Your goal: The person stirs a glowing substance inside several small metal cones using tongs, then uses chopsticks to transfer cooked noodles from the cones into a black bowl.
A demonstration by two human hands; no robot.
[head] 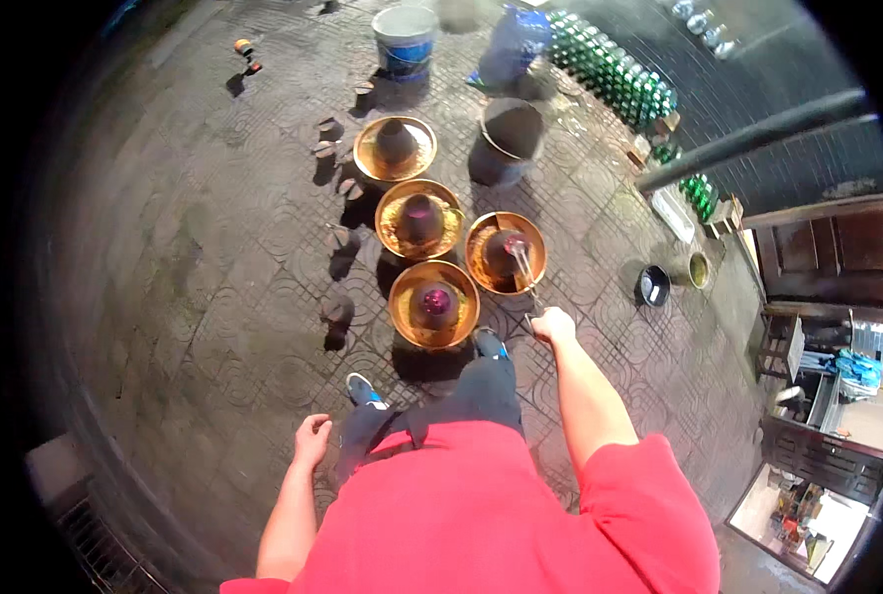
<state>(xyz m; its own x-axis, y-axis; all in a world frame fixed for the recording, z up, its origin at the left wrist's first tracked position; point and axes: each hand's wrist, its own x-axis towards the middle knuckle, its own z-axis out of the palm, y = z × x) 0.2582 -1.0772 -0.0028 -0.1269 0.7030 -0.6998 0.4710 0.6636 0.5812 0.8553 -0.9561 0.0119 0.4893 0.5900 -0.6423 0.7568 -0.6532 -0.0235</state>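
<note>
My right hand grips the handle end of a long metal utensil, which looks like tongs. Its far end reaches over a wide copper-coloured bowl, at a pinkish spot on top of the dark dome inside. Left of it stands a similar bowl, with a purple shiny patch topping its dome. Two more such bowls, a middle one and a far one, hold domes ringed by yellowish bits. My left hand hangs beside my left leg, loosely curled and holding nothing.
Several small dark blocks line the bowls' left side. Ahead are a dark bucket, a blue-and-white bucket and a blue bag. Green bottles are stacked along the wall. A black basin sits at right.
</note>
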